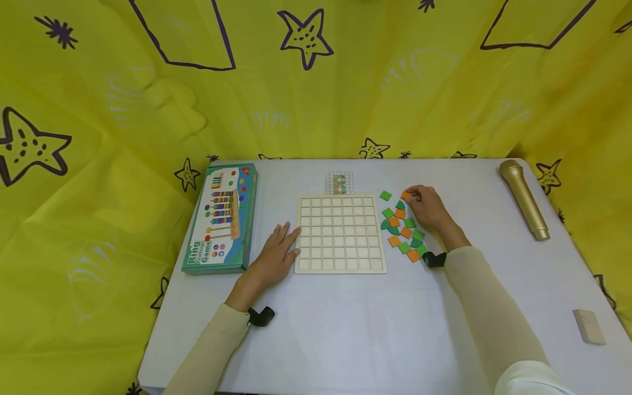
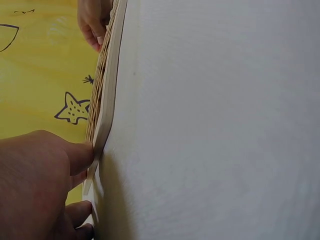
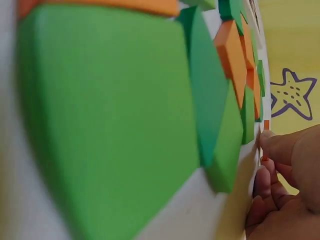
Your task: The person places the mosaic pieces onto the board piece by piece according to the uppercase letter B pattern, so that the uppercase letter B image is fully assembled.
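A pale wooden grid board [image 1: 340,234] lies flat on the table. My left hand [image 1: 277,255] rests at its left edge, fingers spread, with thumb and fingertips touching the rim. The left wrist view shows the thumb against the board's side [image 2: 107,110]. At the far end of a loose group of tiles, my right hand [image 1: 428,207] pinches an orange square tile [image 1: 406,195] by its right side. Green square tiles [image 1: 403,248], dark green quarter-round tiles [image 1: 393,231] and more orange tiles [image 1: 394,241] lie between that hand and the board. A green tile [image 3: 115,100] looms close in the right wrist view.
A small pattern card [image 1: 339,182] lies behind the board. On the left is a boxed ring game [image 1: 220,219]. A gold microphone-shaped object [image 1: 524,200] lies at the far right, a wooden block [image 1: 589,327] nearer. A yellow patterned curtain [image 1: 306,104] hangs behind the table.
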A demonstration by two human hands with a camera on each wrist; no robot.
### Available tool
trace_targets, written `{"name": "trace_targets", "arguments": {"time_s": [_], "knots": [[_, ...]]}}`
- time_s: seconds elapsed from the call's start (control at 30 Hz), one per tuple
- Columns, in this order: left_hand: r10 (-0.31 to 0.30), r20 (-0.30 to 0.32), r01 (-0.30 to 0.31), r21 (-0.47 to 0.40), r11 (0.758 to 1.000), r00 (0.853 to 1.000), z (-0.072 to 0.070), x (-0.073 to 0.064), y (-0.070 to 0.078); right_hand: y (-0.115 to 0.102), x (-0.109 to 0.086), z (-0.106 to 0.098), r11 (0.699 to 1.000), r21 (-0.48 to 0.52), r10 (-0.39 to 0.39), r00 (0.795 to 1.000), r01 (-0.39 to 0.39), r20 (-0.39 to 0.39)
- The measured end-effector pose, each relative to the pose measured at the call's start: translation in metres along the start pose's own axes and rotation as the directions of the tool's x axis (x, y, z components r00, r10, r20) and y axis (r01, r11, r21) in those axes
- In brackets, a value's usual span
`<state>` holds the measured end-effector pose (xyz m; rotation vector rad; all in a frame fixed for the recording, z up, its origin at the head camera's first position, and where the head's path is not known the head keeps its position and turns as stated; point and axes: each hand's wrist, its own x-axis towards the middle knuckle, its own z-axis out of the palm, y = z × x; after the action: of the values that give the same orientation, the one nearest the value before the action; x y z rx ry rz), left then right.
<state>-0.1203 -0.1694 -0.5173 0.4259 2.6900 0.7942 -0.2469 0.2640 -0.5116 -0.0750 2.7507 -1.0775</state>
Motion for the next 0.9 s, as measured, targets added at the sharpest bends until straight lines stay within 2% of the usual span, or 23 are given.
{"name": "trace_targets", "arguments": {"time_s": [0.37,0.63,0.9], "knots": [[0.006,-0.004,-0.006,0.008,1.000,1.000,0.001,0.001,0.001,-0.030,0.004,0.010,0.998,0.053,-0.033,0.999,0.031,0.032],[0.000,0.005,0.000,0.021,1.000,1.000,0.001,0.001,0.001,-0.047,0.002,0.026,0.995,0.053,-0.083,0.995,0.079,0.060],[0.011,-0.023,-0.011,0.010,1.000,1.000,0.000,-0.001,0.003,-0.066,0.000,0.047,0.992,0.069,-0.113,0.989,0.106,0.100]]}}
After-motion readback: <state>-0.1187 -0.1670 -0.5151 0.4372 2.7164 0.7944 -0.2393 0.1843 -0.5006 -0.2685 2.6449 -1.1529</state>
